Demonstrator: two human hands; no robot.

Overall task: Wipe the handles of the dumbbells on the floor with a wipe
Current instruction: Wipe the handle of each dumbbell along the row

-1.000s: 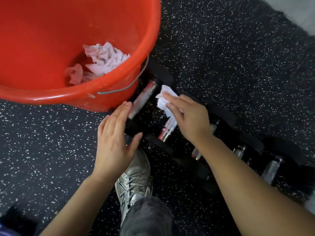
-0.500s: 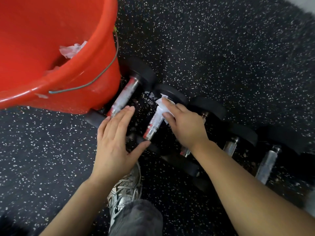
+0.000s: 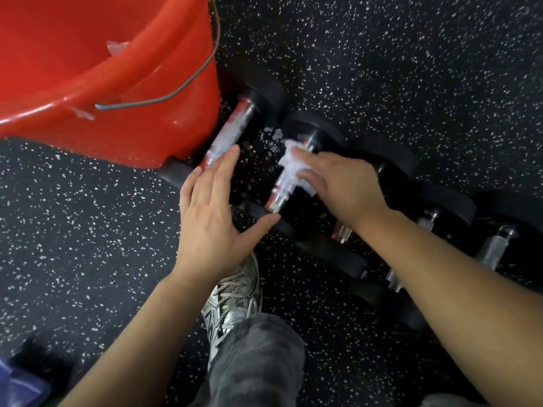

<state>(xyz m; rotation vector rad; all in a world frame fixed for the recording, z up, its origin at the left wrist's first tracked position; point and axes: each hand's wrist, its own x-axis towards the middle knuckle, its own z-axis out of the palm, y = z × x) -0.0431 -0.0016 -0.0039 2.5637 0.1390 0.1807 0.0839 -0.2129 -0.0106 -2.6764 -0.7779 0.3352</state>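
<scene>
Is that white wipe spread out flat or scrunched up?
Scrunched up. The wipe shows as a crumpled wad, pressed by the right hand onto a dumbbell handle.

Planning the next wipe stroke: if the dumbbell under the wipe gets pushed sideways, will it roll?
Probably a little: the dumbbell has rounded black ends, but neighbours sit close on both sides. Likely heavy and stiff with its metal handle. The left hand rests flat by it.

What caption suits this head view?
Right hand presses a wipe onto a dumbbell handle; left hand rests flat beside it.
</scene>
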